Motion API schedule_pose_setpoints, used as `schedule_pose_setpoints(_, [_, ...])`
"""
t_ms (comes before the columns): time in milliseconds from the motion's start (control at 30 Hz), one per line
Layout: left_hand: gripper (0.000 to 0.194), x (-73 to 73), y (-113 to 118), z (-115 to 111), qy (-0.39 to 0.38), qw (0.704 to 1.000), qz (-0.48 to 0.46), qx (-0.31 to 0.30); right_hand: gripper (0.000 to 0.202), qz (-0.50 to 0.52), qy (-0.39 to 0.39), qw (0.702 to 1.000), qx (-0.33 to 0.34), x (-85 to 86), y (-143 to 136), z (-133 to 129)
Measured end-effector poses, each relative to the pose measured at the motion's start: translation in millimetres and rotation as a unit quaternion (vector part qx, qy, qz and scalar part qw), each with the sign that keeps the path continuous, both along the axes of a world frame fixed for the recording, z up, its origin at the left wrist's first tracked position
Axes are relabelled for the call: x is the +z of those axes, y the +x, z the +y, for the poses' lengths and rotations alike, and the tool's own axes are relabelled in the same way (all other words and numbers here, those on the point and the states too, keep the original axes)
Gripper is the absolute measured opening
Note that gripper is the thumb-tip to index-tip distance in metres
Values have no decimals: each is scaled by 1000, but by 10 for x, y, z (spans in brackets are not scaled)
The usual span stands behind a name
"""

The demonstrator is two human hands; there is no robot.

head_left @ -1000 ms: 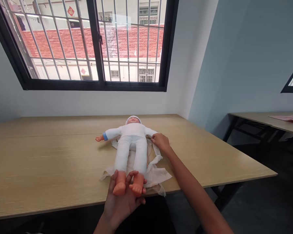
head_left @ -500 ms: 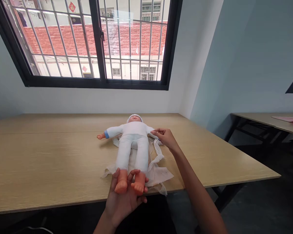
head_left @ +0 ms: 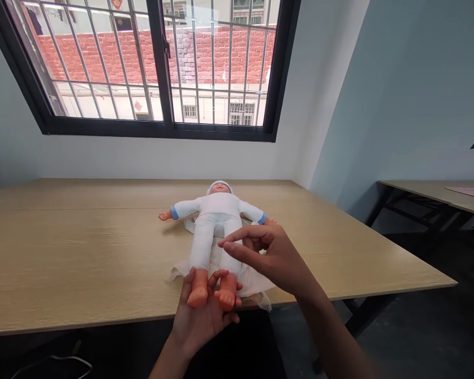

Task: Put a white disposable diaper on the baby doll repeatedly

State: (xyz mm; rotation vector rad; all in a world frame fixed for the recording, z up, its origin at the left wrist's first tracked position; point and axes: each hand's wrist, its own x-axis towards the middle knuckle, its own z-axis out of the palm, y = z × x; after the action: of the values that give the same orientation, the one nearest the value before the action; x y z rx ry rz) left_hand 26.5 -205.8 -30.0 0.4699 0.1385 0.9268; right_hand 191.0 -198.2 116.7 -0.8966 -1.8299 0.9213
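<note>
White fabric doll on its back, middle of the frame, lying on a light wood table. Head end far, toward the window; feet near, at the table's front edge, lower centre. Both arms spread to the sides, blue cuffs at the wrists, white cap on the head. Feet and hands are orange-pink.

Left hand, lower centre: palm up under the feet, gripping both ankles. Thumb outside the ankle on frame left, one finger up between the two, other fingers round the far side of the ankle on frame right.

Right hand, right of centre: loosely open, thumb and index finger stretched toward frame left with tips close together, other fingers bent. From here it overlaps the doll's leg on frame right; can't tell if it touches.

Thin pale cloth spread under the doll, sticking out both sides of the legs, crumpled; right-hand end reaches the front edge.

Surroundings: black window frame upper left, metal bars, red brick wall outside. Second table at right edge, pink cloth on top.
</note>
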Motion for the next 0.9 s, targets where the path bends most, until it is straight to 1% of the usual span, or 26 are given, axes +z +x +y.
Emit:
schedule_pose_setpoints(167, [64,-7,1,-27,19,1000,5,-9,25,-15,8,1000,10,1,-35,-165])
schedule_pose_setpoints(233, [67,-20,-16,-93,30,999,18,-35,25,-10,19,1000,12,-21,-55,-192])
schedule_pose_setpoints(333, [72,-47,-96,-244,60,993,34,-98,24,-10,47,999,7,-56,-82,-225])
schedule_pose_setpoints(433, [73,-24,-228,-388,100,983,81,-130,22,-30,78,997,-5,-87,-99,-263])
schedule_pose_setpoints(500, [69,60,-302,-456,134,972,143,-127,20,-43,105,993,-15,-113,-108,-289])
schedule_pose_setpoints(533, [65,126,-325,-482,154,965,183,-109,19,-47,120,992,-19,-130,-112,-303])
schedule_pose_setpoints(567, [57,205,-335,-507,174,956,226,-74,18,-50,135,989,-22,-151,-118,-318])
schedule_pose_setpoints(600, [46,293,-335,-531,190,944,268,-17,17,-53,152,987,-24,-173,-124,-334])
schedule_pose_setpoints(667, [23,482,-308,-583,200,911,334,133,18,-59,179,982,-29,-219,-137,-372])
schedule_pose_setpoints(700, [18,573,-287,-611,197,889,356,210,19,-65,189,979,-30,-238,-143,-394])
schedule_pose_setpoints(733, [17,655,-264,-638,196,863,376,275,19,-72,198,977,-31,-254,-148,-417])
schedule_pose_setpoints(767, [18,726,-242,-664,196,837,394,326,20,-81,205,975,-31,-265,-153,-440])
schedule_pose_setpoints(800, [18,784,-223,-687,197,814,409,362,20,-91,213,972,-30,-270,-156,-463])
schedule_pose_setpoints(833, [17,827,-206,-705,201,798,418,384,20,-100,223,969,-30,-271,-157,-483])
schedule_pose_setpoints(900, [12,873,-186,-726,209,785,421,403,19,-114,244,963,-31,-266,-157,-512])
